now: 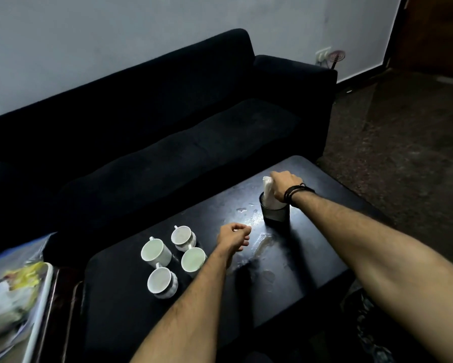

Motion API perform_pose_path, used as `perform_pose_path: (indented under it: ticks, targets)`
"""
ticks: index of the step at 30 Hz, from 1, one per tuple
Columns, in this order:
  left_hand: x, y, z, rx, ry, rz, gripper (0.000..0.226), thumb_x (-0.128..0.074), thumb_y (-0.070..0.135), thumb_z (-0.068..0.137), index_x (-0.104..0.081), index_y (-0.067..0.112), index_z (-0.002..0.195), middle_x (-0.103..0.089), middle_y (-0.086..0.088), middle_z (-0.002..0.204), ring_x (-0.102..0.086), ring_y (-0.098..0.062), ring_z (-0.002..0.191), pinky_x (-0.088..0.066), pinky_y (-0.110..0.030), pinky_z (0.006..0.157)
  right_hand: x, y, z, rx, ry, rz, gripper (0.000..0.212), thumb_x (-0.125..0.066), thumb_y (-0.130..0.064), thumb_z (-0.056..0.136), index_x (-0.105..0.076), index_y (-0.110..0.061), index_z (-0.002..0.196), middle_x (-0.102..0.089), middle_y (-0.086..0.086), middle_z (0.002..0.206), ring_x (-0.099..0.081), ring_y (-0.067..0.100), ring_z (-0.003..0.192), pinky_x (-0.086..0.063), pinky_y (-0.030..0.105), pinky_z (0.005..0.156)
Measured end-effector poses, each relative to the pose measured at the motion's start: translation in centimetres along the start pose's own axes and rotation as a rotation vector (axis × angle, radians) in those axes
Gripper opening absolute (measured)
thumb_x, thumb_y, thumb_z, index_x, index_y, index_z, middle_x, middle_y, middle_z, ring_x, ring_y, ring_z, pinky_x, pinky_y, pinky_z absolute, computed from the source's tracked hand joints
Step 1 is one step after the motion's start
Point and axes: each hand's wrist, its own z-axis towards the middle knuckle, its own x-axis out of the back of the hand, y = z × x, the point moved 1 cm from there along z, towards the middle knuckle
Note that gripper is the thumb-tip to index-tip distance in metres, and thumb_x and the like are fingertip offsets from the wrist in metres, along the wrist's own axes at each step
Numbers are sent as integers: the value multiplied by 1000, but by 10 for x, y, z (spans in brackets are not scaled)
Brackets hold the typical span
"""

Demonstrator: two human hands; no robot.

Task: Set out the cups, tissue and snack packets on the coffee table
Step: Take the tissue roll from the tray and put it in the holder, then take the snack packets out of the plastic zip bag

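Several white cups [156, 252] stand upright in a cluster on the left part of the black coffee table [311, 268]. White tissue [269, 191] sticks up out of a black mesh holder [275, 214] further right on the table. My right hand [284, 185] is closed around the top of the tissue. My left hand [234, 238] hovers just right of the cups, fingers curled with nothing in them. Snack packets [13, 292] lie blurred on a white tray [40, 310] at the left edge.
A dark sofa [167, 121] runs behind the table. Wet smears [262, 242] glisten on the tabletop between my hands. A wall socket [323, 55] sits by the sofa's right arm, with patterned floor to the right.
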Motion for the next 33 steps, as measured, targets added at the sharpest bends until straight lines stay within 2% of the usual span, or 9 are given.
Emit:
perform_pose_path:
  ticks: [4,9,13,15,18,22,27,33]
  targets:
    - [11,0,-2,5,30,8,2,-66,17,87,-63,16,87,-62,-3,67,-53,-11,53,-35,-19,46,-2,-1,-3,-9,17,12,47,-61,-19,82,-43,-9,125,-51,17,128,-51,38,121,-47,47,90]
    - [23,5,-14,-4,49,43,3,-67,17,86,-64,16,86,-61,-3,66,-53,-11,53,-36,-19,45,13,-9,-14,37,213,9,52,-61,-20,79,-42,-10,127,-47,15,127,-48,36,117,-44,47,91]
    - [37,25,-29,-64,124,71,10,-69,18,84,-69,14,93,-65,-8,76,-59,-17,64,-43,-20,55,32,-32,-30,152,232,28,67,-68,-18,74,-40,-12,134,-47,14,130,-49,35,117,-46,44,93]
    - [49,30,-40,-101,168,79,10,-72,19,83,-70,16,92,-67,-7,81,-60,-18,74,-46,-22,67,38,-50,-43,214,196,33,70,-68,-18,73,-39,-13,137,-46,13,132,-48,35,119,-46,45,95]
    - [77,31,-62,-124,260,135,15,-74,25,79,-70,21,93,-69,1,84,-64,-15,85,-48,-20,71,36,-82,-63,320,85,4,76,-71,-23,74,-36,-16,141,-42,12,139,-44,34,127,-42,47,103]
    - [134,30,-98,-145,393,290,34,-73,32,78,-69,19,110,-70,-5,112,-63,-21,109,-50,-29,94,29,-136,-86,447,-23,-7,84,-74,-31,77,-32,-16,147,-37,10,149,-37,31,136,-38,42,110]
    - [247,-20,-163,-8,603,461,49,-71,37,78,-60,21,124,-57,-6,132,-53,-24,124,-44,-32,100,4,-254,-141,698,-154,-73,85,-71,-41,80,-29,-17,149,-33,9,153,-35,29,140,-35,40,113]
    - [335,-93,-211,132,697,557,67,-67,43,80,-46,16,138,-46,-12,138,-47,-31,130,-45,-40,102,-37,-364,-187,881,-238,-141,83,-66,-46,86,-24,-17,152,-27,9,157,-29,29,143,-33,45,114]
